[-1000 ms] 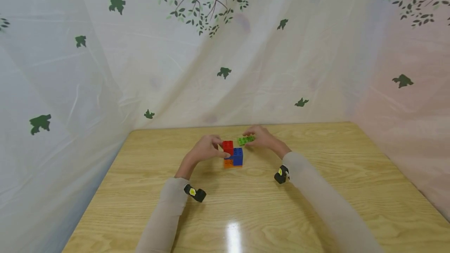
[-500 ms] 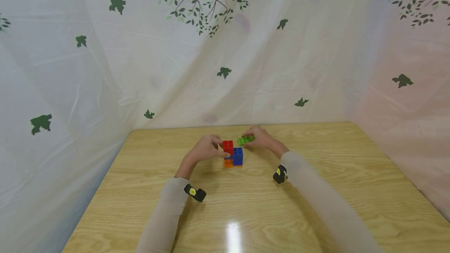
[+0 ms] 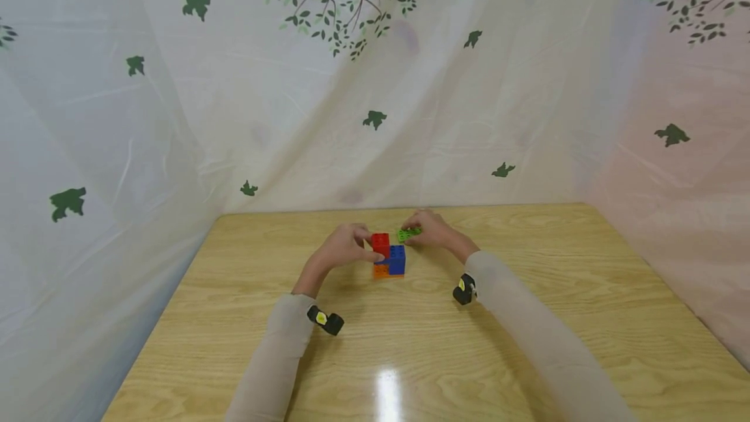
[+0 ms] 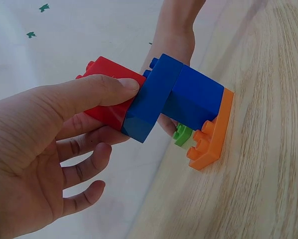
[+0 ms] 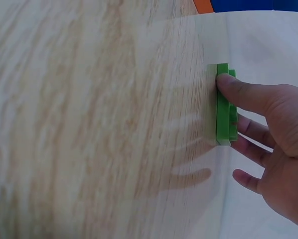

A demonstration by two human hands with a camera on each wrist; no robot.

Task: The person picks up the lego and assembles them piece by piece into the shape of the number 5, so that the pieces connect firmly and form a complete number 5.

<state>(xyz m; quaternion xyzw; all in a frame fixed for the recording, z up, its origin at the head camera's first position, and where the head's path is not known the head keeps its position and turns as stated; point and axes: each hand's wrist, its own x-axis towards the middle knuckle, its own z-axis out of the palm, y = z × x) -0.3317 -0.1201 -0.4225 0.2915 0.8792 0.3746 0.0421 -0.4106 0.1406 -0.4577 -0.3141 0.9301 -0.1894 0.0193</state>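
Observation:
My left hand [image 3: 342, 247] pinches the red brick [image 4: 111, 74] at the top of a small stack. Under it, a blue overhanging piece [image 4: 156, 97] joins another blue brick [image 4: 196, 94], which sits on a thin orange plate [image 4: 214, 142] with bare studs on one side. The stack stands upright on the table. Behind it and to the right, my right hand [image 3: 432, 229] grips a flat green studded brick [image 5: 222, 107] by its edges, thumb on the near side. The green brick lies at the tabletop, apart from the stack. Its far edge is partly hidden by my fingers.
The wooden table [image 3: 387, 337] ends at a pale cloth backdrop [image 3: 328, 161] printed with leaves, close behind the green brick. Black cameras sit on the left wrist [image 3: 325, 320] and right wrist [image 3: 464, 289].
My right hand has shifted slightly left, and its fingers have drawn in on the green brick. My left hand and the stack stay in place.

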